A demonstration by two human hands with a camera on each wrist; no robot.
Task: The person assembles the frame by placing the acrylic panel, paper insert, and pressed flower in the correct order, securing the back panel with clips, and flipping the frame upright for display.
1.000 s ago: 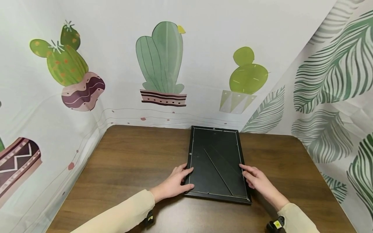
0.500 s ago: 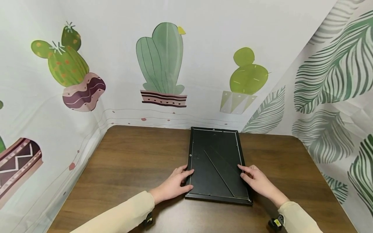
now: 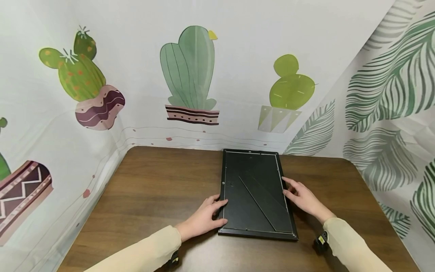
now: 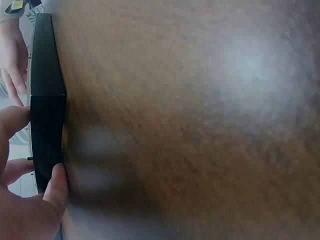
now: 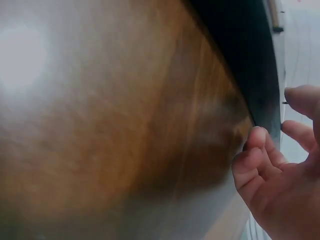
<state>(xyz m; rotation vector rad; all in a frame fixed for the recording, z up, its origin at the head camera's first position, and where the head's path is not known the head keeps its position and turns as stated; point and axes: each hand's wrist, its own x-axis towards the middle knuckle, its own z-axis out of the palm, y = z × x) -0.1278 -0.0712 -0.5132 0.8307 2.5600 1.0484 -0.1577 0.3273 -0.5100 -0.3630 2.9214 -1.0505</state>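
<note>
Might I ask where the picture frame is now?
In the head view, the black picture frame is on the table, right of centre, between the left hand and right hand.

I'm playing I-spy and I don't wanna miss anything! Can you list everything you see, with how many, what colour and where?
Wood-grain table: one, brown, lower part of the head view
Thin rectangular frame: one, black, lying on the table
Printed backdrop: at least one sheet, white, behind the table
Printed potted cacti: four, green, on the backdrop, one cut off
Printed striped leaves: several, green and grey, right side
Small wrist devices: two, black with yellow labels, near the bottom
Long cloth sleeves: two, cream, bottom left and right
Left hand: one, bare, gripping the frame's left edge
Right hand: one, bare, gripping its right edge
</note>
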